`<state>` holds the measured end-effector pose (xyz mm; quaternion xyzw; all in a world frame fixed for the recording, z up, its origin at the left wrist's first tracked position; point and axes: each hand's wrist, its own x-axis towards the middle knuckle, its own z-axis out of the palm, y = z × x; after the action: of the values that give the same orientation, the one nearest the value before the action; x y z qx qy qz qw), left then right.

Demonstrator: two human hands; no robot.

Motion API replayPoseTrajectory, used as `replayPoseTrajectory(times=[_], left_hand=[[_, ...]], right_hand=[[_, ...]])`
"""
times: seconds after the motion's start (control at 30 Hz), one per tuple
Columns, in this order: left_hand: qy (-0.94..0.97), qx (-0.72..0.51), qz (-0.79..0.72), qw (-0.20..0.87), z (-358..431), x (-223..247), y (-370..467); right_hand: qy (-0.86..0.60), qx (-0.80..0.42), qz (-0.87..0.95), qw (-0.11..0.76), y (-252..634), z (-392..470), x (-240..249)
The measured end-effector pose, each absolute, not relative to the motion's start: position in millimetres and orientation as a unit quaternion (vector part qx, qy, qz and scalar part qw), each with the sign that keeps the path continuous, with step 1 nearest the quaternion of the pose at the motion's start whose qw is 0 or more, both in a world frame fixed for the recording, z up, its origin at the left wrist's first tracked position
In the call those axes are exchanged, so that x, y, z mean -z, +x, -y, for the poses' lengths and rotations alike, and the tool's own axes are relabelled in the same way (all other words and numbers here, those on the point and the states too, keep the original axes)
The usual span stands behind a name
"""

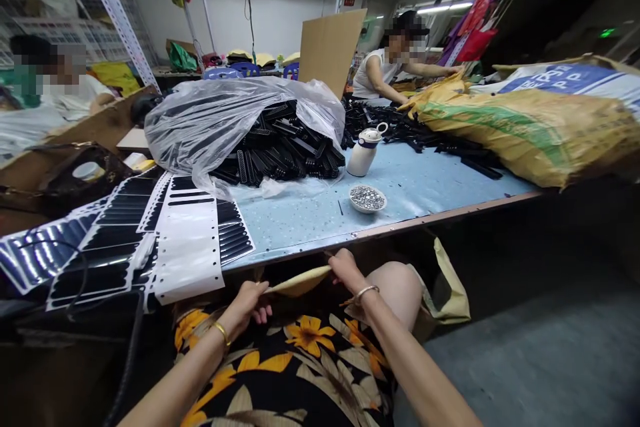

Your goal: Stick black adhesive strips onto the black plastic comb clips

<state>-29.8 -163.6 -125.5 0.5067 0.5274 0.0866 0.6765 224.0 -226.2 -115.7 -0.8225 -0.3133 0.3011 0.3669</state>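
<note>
Stretching a strip of pale yellow material (303,281) between them, the person's left hand (253,300) and right hand (345,268) hold its 2 ends above the lap, just below the front edge of a blue-topped table (285,227). The left hand pinches its end between thumb and fingers, the remaining fingers loosely curled below; the right hand is closed on the other end, nearer the table edge. A tan flap (450,290) hangs beside the right knee, though whether it joins the held material cannot be told. On the table, a white bowl (367,209) of small silvery pieces stands in front of a cream bottle (362,157), and a clear plastic bag (195,123) lies open around a heap of black pieces (280,153). To the left, a white sheet (187,250) overlaps sheets of black strips. At the right lies a big yellow sack (545,130), with 1 co-worker (373,73) reaching towards it from behind
</note>
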Motion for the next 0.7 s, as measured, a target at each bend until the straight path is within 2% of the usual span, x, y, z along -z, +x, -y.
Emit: replayPoseTrajectory(times=[0.2,0.47,0.57,0.7], left_hand=[[0.496,-0.067,-0.493,0.711,173.1,120.9,-20.5],[0.559,-0.016,-0.469,0.683,184.9,104.3,-36.2],[0.678,-0.048,-0.398,0.617,194.1,76.8,-43.0],[0.732,-0.124,-0.378,0.552,203.0,11.5,-47.4]], right_hand=[[-0.829,-0.353,0.309,0.305,236.8,244.2,117.0],[-0.806,-0.299,0.386,0.335,224.4,260.6,96.6],[-0.800,-0.239,0.437,0.334,203.6,281.1,72.6],[-0.748,-0.205,0.541,0.325,165.6,286.9,42.0]])
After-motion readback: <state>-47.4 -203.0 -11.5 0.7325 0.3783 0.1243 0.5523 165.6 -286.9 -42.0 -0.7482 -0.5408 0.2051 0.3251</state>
